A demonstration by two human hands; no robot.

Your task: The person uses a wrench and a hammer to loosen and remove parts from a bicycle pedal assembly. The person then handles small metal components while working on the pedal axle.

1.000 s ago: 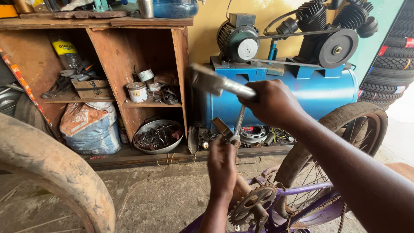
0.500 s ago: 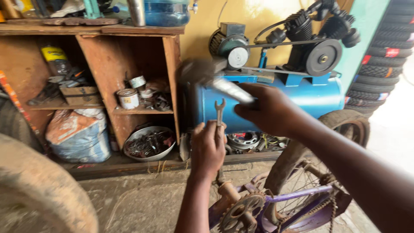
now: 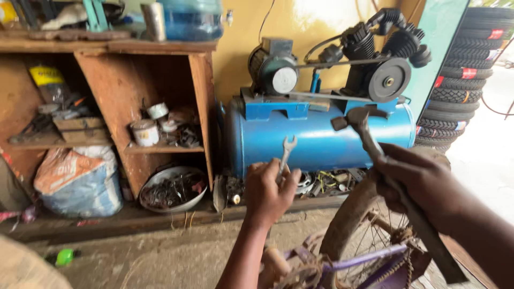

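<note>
1. Nearest us, our left hand (image 3: 267, 190) is closed around an open-ended spanner (image 3: 284, 158), held upright above a purple bicycle frame (image 3: 353, 262).
2. Our right hand (image 3: 423, 182) grips a hammer (image 3: 388, 176), head raised near the spanner; we judge a mistimed swing could hit the left fingers.
3. Farther off, a metal bowl (image 3: 172, 190) holds scrap parts; tins (image 3: 143, 132) stand on a wooden shelf (image 3: 160, 149).

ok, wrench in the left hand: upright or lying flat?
Upright. The left hand grips the wrench by its lower shaft, open-end jaw pointing up in front of the blue compressor tank.
</note>
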